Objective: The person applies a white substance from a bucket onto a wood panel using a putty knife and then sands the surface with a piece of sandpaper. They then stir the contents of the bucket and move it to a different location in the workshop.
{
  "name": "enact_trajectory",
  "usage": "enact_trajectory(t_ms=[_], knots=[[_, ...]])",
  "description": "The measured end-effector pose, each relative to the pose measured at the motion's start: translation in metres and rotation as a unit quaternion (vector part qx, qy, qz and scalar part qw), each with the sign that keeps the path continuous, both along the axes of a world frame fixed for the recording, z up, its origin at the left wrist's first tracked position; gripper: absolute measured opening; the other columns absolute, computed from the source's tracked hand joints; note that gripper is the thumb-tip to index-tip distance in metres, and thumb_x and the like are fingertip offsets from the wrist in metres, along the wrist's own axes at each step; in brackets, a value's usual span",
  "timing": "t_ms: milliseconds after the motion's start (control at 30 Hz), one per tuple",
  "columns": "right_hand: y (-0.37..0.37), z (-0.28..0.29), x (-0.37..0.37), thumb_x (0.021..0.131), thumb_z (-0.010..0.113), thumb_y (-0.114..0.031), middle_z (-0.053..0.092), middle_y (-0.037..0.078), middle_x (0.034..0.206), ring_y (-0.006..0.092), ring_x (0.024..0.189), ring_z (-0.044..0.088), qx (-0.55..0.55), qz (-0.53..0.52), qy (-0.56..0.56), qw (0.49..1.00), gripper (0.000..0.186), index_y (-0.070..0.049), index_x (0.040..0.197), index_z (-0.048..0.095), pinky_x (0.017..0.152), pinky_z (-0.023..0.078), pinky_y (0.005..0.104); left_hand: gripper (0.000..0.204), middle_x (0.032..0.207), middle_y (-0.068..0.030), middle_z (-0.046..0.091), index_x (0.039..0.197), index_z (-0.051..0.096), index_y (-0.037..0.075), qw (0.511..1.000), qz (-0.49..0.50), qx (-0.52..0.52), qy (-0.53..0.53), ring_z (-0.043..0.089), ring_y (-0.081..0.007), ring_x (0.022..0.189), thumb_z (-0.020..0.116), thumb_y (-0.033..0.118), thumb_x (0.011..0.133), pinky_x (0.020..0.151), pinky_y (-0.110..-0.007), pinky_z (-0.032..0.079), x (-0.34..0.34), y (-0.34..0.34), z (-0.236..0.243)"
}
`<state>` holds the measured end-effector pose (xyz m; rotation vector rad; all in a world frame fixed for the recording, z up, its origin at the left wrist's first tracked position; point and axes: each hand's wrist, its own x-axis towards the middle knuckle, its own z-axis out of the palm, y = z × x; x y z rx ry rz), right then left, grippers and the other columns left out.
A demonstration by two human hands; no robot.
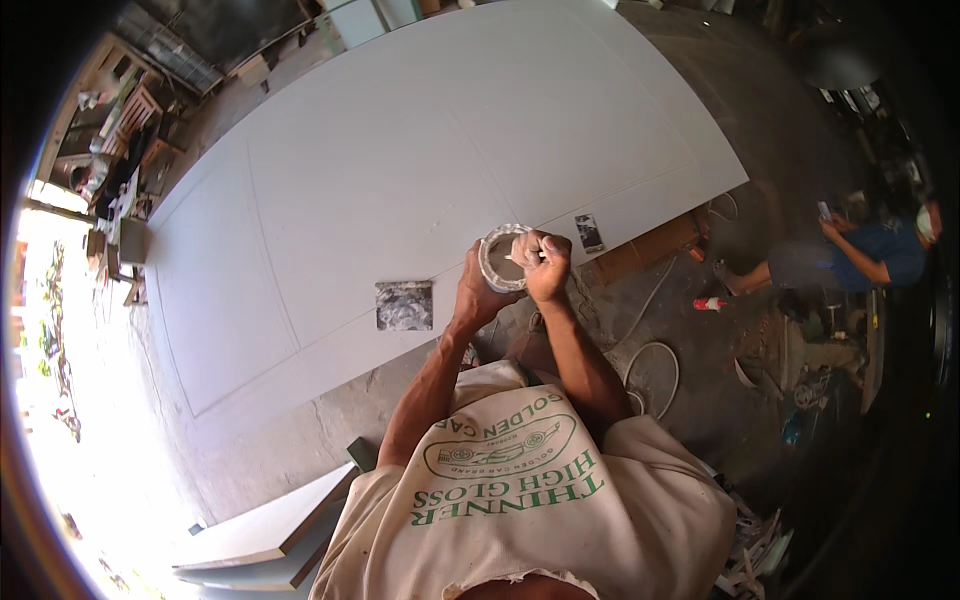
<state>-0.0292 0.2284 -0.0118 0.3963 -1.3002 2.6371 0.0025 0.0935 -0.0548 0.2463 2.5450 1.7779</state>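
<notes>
Over the near edge of a large pale panel [350, 180], my left hand [474, 288] is wrapped round the side of a round tub [489, 262]. Greyish paste lies inside it, and its rim is crusted white. At the tub's right side my right hand [551, 272] is closed, fingers bent over the opening. A pale, paste-coated piece [525, 250] shows at those fingers; its kind is hard to tell. On the panel left of the tub lies a dark square plate [404, 306] smeared with white. A smaller dark smeared piece [591, 233] lies to the right.
Beyond the panel's right end a person [870, 250] sits with a phone in hand. A red can [710, 303] and a looped pale hose [655, 375] are on the concrete floor. Stacked boards [265, 520] stand at the lower left, and wooden furniture [135, 120] at the far left.
</notes>
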Motion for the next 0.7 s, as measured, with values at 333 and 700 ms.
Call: enact_trajectory(t_ms=[333,700], knots=[[-0.014,-0.001,-0.014,0.098,0.048,-0.041,0.028,0.001,0.055,0.0159,0.05,0.026,0.086,-0.071,0.001,0.994,0.052,-0.009,0.062,0.028,0.052,0.025,0.0342,0.098,0.135,-0.0158,0.054,0.143,0.045,0.006,1.0,0.019,-0.006,0.001,0.049,-0.0386,0.132,0.095,0.018,0.06,0.11,-0.046,0.047,0.003,-0.006,-0.002],[-0.018,0.004,-0.02,0.095,0.057,-0.039,0.03,0.0,0.056,0.0142,0.05,0.029,0.085,-0.017,0.049,0.995,0.056,-0.005,0.059,0.032,0.051,0.023,0.0336,0.106,0.141,-0.0166,0.05,0.149,0.04,0.007,0.999,-0.006,-0.038,0.019,0.05,-0.0386,0.134,0.097,0.026,0.062,0.11,-0.047,0.047,-0.004,-0.01,-0.004]])
